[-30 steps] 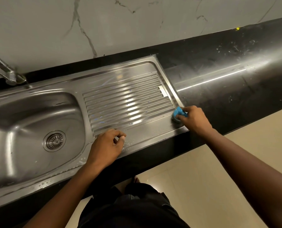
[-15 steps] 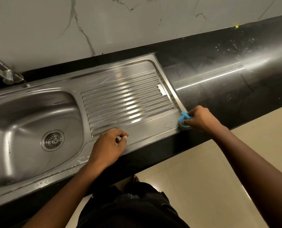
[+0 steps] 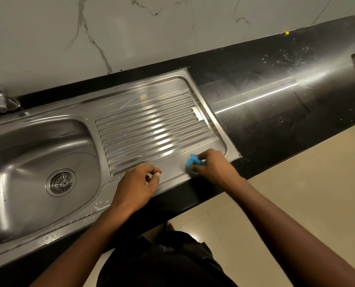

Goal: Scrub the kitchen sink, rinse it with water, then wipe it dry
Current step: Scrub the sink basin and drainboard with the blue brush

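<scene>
Right hand [image 3: 211, 165] slid left, gripping scrubber [image 3: 191, 160]

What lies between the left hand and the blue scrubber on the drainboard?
In the head view, only a bare steel strip of the drainboard separates the left hand from the blue scrubber that the right hand grips.

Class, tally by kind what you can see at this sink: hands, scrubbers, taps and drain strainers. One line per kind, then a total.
Hands: 2, the left hand and the right hand
Blue scrubber: 1
Tap: 1
Drain strainer: 1
Total: 5
</scene>
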Demonstrator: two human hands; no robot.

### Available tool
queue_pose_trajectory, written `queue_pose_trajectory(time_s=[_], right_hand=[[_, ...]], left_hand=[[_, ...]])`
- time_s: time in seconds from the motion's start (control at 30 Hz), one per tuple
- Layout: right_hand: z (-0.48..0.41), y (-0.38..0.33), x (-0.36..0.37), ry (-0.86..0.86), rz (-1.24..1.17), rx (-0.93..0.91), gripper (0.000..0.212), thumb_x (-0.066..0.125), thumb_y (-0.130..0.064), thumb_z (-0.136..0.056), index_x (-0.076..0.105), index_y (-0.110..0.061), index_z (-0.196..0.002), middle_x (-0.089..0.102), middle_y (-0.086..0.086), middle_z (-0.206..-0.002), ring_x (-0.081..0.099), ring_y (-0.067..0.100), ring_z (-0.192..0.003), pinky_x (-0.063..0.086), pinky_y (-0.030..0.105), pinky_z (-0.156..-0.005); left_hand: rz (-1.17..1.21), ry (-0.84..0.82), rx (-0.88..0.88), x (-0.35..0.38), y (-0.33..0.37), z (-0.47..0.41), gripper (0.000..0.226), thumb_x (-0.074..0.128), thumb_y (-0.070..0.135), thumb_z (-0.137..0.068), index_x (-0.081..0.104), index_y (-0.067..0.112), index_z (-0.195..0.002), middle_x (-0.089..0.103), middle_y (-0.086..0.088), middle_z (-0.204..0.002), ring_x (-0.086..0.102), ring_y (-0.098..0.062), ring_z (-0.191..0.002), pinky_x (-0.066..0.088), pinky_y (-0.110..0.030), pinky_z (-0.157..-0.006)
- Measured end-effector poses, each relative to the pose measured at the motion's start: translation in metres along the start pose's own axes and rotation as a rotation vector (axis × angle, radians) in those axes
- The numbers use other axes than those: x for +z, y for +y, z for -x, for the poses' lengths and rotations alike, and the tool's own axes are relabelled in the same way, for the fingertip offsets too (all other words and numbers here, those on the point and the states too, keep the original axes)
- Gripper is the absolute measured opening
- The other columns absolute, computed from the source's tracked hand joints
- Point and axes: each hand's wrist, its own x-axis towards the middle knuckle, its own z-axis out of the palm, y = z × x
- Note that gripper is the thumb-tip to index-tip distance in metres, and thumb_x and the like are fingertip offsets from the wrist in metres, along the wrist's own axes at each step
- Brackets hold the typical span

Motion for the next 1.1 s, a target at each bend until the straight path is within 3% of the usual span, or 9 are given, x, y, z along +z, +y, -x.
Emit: queue_pose_trajectory(time_s=[0.07,0.17,0.43,0.67,0.73,0.83,0.9,1.0,1.1], right_hand=[[-0.008,0.020,-0.030,0.052,-0.015,0.084,0.040,0.075,-0.030,-0.093,0.065,-0.016,-0.129,0.067,-0.005,-0.102,0.064,0.002,-0.084,0.056,0.026,-0.083],[-0.022,0.043,-0.064,0.138,0.012,0.148,0.046,0.077,-0.028,-0.092,0.064,-0.012,-0.133,0.072,0.004,-0.114,0.068,0.008,-0.087,0.059,0.029,-0.084],[-0.054,0.039,-0.047,0.334,-0.111,0.018,0.052,0.072,-0.028,-0.096,0.059,-0.010,-0.143,0.070,0.011,-0.128,0.069,0.014,-0.103,0.056,0.030,-0.093],[-0.053,0.005,-0.003,0.252,-0.144,-0.035,0.050,0.069,-0.027,-0.098,0.057,-0.012,-0.144,0.066,0.009,-0.135,0.063,0.009,-0.099,0.050,0.015,-0.080],[-0.050,-0.008,0.019,0.194,-0.165,-0.089,0.049,0.070,-0.029,-0.097,0.059,-0.013,-0.143,0.068,0.009,-0.133,0.065,0.009,-0.099,0.053,0.018,-0.083],[-0.046,-0.019,0.037,0.159,-0.122,-0.174,0.050,0.072,-0.035,-0.095,0.063,-0.017,-0.141,0.072,0.009,-0.127,0.070,0.017,-0.105,0.058,0.036,-0.096],[-0.046,-0.013,0.032,0.132,-0.087,-0.194,0.050,0.070,-0.038,-0.097,0.061,-0.018,-0.142,0.071,0.009,-0.128,0.070,0.016,-0.107,0.059,0.040,-0.097],[-0.053,0.013,0.001,0.198,-0.068,-0.118,0.048,0.068,-0.033,-0.098,0.059,-0.017,-0.142,0.070,0.005,-0.128,0.068,0.005,-0.096,0.056,0.018,-0.078],[-0.063,0.037,-0.036,0.308,-0.097,-0.031,0.045,0.067,-0.029,-0.098,0.060,-0.015,-0.140,0.072,0.007,-0.122,0.064,-0.002,-0.086,0.048,0.012,-0.068]], left_hand=[[0.002,-0.002,-0.004,0.000,-0.002,0.001,0.012,0.064,0.034,-0.099,0.075,0.035,-0.103,0.068,0.023,-0.099,0.063,0.003,-0.085,0.055,-0.028,-0.075],[0.001,0.008,-0.009,0.000,-0.005,0.003,0.012,0.065,0.034,-0.098,0.076,0.035,-0.102,0.069,0.022,-0.098,0.063,0.002,-0.084,0.058,-0.033,-0.075],[-0.009,0.030,-0.042,-0.008,-0.011,0.009,0.013,0.064,0.034,-0.099,0.076,0.034,-0.105,0.068,0.023,-0.101,0.063,0.002,-0.087,0.058,-0.033,-0.079],[0.015,0.082,-0.085,-0.018,-0.019,0.012,0.013,0.065,0.034,-0.098,0.077,0.035,-0.105,0.068,0.027,-0.100,0.064,0.001,-0.087,0.059,-0.037,-0.081],[0.016,0.081,-0.086,-0.018,-0.019,0.013,0.013,0.065,0.034,-0.098,0.077,0.035,-0.104,0.067,0.027,-0.100,0.063,0.002,-0.087,0.059,-0.038,-0.082],[0.012,0.081,-0.077,-0.016,-0.018,0.014,0.013,0.066,0.033,-0.098,0.077,0.035,-0.104,0.068,0.026,-0.100,0.063,0.001,-0.087,0.059,-0.037,-0.082],[0.019,0.090,-0.073,-0.016,-0.018,0.014,0.013,0.066,0.033,-0.098,0.077,0.034,-0.104,0.068,0.025,-0.100,0.063,0.001,-0.086,0.059,-0.036,-0.081],[0.021,0.097,-0.076,-0.016,-0.020,0.015,0.013,0.066,0.033,-0.098,0.077,0.034,-0.104,0.069,0.024,-0.100,0.064,0.002,-0.086,0.059,-0.035,-0.080],[0.018,0.104,-0.078,-0.016,-0.022,0.018,0.013,0.066,0.033,-0.098,0.077,0.033,-0.104,0.068,0.023,-0.100,0.064,0.001,-0.085,0.059,-0.034,-0.078]])
